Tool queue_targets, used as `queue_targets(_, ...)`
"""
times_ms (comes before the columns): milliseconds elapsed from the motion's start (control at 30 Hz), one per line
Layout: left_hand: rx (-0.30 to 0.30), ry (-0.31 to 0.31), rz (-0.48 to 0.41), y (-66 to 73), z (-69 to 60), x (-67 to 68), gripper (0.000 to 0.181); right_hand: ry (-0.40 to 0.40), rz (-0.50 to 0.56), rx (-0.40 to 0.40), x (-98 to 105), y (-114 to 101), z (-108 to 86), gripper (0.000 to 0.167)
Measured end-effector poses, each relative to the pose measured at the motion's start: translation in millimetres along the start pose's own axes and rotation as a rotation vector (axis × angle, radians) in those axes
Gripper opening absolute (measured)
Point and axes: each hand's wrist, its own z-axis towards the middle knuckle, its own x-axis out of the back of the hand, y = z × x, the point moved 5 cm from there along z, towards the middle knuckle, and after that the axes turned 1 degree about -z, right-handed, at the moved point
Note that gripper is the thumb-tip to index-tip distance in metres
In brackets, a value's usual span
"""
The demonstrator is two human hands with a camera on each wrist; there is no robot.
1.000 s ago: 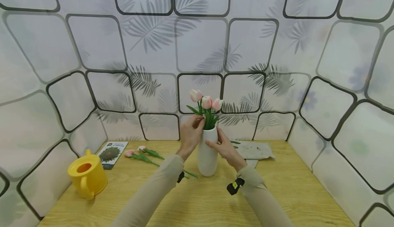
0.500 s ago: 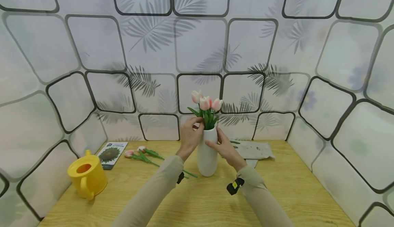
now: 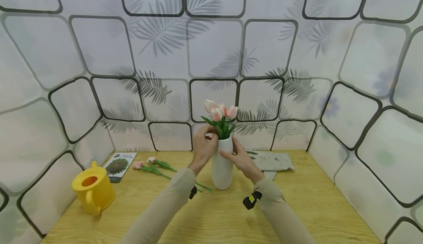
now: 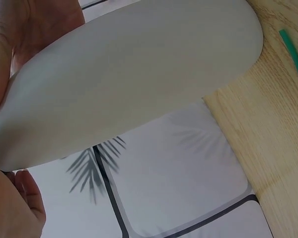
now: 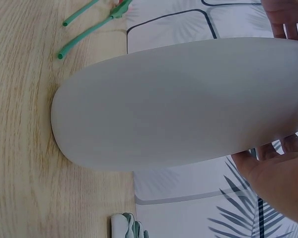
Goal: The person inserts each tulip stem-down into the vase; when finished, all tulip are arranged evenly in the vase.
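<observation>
A tall white vase [image 3: 222, 168] stands upright on the wooden table [image 3: 211, 222] with several pink-and-white tulips [image 3: 216, 114] in its mouth. At the left of the rim, my left hand [image 3: 202, 146] pinches a tulip among the green leaves; its fingertips are partly hidden. My right hand [image 3: 242, 159] holds the upper right side of the vase between thumb and fingers. In the left wrist view the vase [image 4: 129, 79] hides most of the blooms and stems. The right wrist view has the vase [image 5: 179, 104] across its middle, with my right hand [image 5: 283, 178] touching its side.
Loose tulips [image 3: 152, 167] lie left of the vase, their stems running under my left forearm. Farther left are a yellow watering can [image 3: 94, 190] and a packet with a sunflower picture [image 3: 119, 166]. A grey printed cloth item [image 3: 272, 161] lies behind my right hand. Patterned walls surround the table.
The tulip at my left hand has shifted left and lower, its bloom now in front of the others. A red-pink bloom behind it has come into view. My right hand stays on the vase.
</observation>
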Motion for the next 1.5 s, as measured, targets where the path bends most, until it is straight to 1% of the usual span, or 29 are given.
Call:
queue_targets(133,0.001,-0.008,0.004,0.7,-0.8,1.1,0.013,0.0,-0.001,-0.001,0.4,-0.1,0.1,0.085)
queue_targets(267,0.015,-0.018,-0.017,-0.1,-0.6,1.9,0.014,0.006,0.0,-0.01,1.1,-0.7,0.0,0.087)
queue_targets(533,0.046,-0.002,-0.003,-3.9,0.1,5.7,0.014,0.0,0.0,-0.006,1.1,0.2,0.4,0.087)
queue_targets(733,0.097,-0.023,-0.013,-10.6,-1.4,9.1,0.014,0.003,-0.002,-0.002,0.7,1.1,1.2,0.088)
queue_targets(900,0.124,-0.037,-0.005,-16.4,-3.3,12.0,0.014,0.002,0.003,-0.004,0.7,2.0,1.4,0.09)
queue_targets(1000,0.135,-0.056,-0.005,-20.3,-5.6,14.3,0.013,0.004,0.004,-0.007,0.7,2.0,1.2,0.09)
queue_targets(1100,0.149,-0.084,-0.045,-25.1,-9.1,17.2,0.013,0.004,0.0,-0.01,0.4,1.9,0.9,0.09)
queue_targets(1200,0.174,-0.123,-0.102,-33.2,-13.5,20.1,0.014,0.003,-0.007,-0.013,-0.2,2.3,0.4,0.089)
queue_targets(1300,0.212,-0.167,-0.136,-44.0,-19.4,23.9,0.014,0.007,-0.013,-0.009,-0.4,2.0,0.2,0.089)
queue_targets(1367,0.239,-0.197,-0.143,-50.4,-24.2,27.4,0.014,0.01,-0.015,-0.008,-0.3,2.2,0.5,0.088)
queue_targets(1500,0.269,-0.236,-0.134,-62.8,-35.4,36.0,0.015,0.013,-0.018,-0.003,-0.5,2.1,0.9,0.089)
